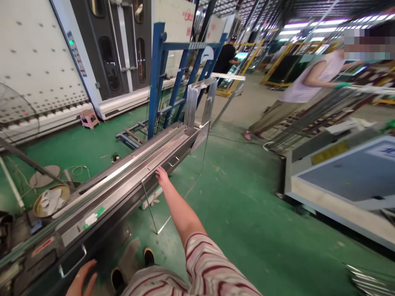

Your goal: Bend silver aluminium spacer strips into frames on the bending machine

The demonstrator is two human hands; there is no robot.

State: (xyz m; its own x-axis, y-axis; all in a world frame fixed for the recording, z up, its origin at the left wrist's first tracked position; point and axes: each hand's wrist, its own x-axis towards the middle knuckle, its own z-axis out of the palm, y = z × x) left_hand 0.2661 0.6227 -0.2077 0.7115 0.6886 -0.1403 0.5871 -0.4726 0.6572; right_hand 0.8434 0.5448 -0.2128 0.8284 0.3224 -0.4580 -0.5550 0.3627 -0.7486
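Note:
My right hand (pixel 161 175) reaches out to the front edge of a long dark workbench (pixel 135 195). Its fingers curl over the top bar of a thin rectangular metal spacer frame (pixel 149 207), which hangs down along the bench's near side. Low at the left, my left hand (pixel 82 280) has its fingers apart with nothing in them, close to a metal drawer handle (pixel 74 263). On the bench top lies a white and green scrap (pixel 93 218), beside a long channel with a glass-like strip.
Several metal frames (pixel 191 105) stand at the bench's far end by a blue rack (pixel 156 82). A basin with cloth (pixel 52 201) sits left. On the right, a person (pixel 308 82) handles long frames near a grey machine (pixel 348 172); another person (pixel 225 57) works behind.

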